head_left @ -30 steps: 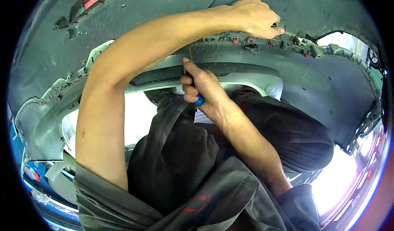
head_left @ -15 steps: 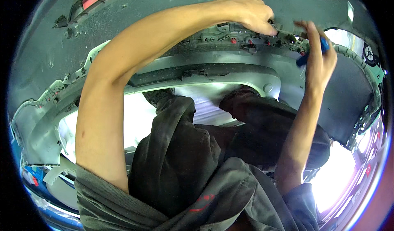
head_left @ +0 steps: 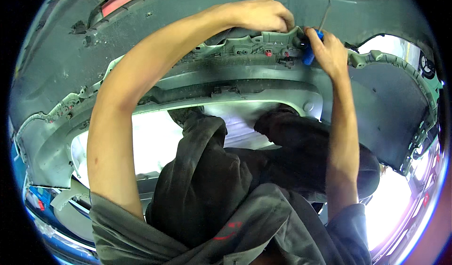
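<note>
In front of me lies a large grey plastic bumper, with a grey-green clipped edge strip running across its middle. My left hand reaches over the strip, its fingers curled closed on the upper edge; the fingertips are partly hidden. Just to its right, my right hand is wrapped round the blue handle of a hook tool. The tool's thin metal shaft points up and away, ending in a bent tip. Right thumb and forefinger are close to the strip.
A red insert sits in a slot at the upper left. Small red clips line the strip. My dark-trousered legs are below, beside a bright opening. Blue items stand at the lower left.
My right hand has moved left along the strip, and the hook tool now points upward. My left hand has shifted slightly left, and the strip's edge shows beneath its fingers.
</note>
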Motion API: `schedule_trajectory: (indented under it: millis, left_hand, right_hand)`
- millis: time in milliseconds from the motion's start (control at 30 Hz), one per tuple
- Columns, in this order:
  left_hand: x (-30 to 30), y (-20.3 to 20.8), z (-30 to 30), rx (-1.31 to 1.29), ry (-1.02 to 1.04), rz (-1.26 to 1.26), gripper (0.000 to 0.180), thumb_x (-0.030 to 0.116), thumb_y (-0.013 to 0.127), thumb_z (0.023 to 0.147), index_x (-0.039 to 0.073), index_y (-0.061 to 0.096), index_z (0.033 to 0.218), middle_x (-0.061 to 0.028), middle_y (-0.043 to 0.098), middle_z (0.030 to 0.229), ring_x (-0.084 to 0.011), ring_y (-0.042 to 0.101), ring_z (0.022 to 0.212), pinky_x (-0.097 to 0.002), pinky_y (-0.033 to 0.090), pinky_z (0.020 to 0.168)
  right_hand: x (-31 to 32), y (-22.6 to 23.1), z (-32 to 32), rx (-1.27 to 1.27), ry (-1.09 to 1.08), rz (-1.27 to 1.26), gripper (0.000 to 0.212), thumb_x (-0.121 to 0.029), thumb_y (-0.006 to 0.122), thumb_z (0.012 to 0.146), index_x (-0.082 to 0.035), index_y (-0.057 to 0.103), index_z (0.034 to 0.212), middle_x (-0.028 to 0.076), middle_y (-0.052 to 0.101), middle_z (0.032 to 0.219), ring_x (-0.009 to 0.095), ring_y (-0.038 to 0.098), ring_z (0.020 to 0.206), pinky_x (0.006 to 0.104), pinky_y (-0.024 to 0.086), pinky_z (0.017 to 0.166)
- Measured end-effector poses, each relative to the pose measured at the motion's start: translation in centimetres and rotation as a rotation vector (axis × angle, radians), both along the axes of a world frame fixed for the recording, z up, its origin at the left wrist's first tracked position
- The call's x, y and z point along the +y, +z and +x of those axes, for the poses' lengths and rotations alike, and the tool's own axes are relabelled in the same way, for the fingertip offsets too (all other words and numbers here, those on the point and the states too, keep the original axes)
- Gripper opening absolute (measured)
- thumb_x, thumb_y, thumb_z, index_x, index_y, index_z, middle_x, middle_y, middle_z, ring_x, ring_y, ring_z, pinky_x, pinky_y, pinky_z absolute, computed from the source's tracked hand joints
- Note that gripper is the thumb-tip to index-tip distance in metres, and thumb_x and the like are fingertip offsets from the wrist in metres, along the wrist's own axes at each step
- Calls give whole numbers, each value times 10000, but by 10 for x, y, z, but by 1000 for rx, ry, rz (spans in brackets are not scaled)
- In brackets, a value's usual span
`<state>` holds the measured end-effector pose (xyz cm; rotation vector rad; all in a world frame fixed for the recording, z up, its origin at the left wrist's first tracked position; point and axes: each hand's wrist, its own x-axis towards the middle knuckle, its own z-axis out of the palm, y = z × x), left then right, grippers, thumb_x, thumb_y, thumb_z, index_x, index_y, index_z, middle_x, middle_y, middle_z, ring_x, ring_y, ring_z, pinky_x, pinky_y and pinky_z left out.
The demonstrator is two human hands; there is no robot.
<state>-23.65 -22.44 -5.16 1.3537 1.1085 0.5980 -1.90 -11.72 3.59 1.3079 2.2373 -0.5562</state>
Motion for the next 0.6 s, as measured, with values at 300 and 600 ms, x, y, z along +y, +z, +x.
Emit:
schedule_trajectory:
  millis: [300, 600]
  left_hand:
    - [-52, -63, -25, 698, 73, 649, 722, 48, 582, 982, 359, 512, 1629, 99, 361, 1782, -182, 321, 1650, -506, 216, 1398]
    - [-59, -70, -23, 899, 61, 601, 678, 140, 626, 996, 389, 523, 1618, 136, 391, 1763, -128, 347, 1633, -506, 242, 1392]
  right_hand:
    - [-34, 12, -23, 4, 20, 154, 638, -521, 477, 1046, 40, 770, 969, 329, 757, 973, 531, 715, 1014, 564, 481, 1050]
    - [-34, 21, -28, -61, 242, 95, 512, -427, 473, 1063, 4, 750, 1055, 290, 756, 1018, 521, 691, 1025, 605, 463, 1018]
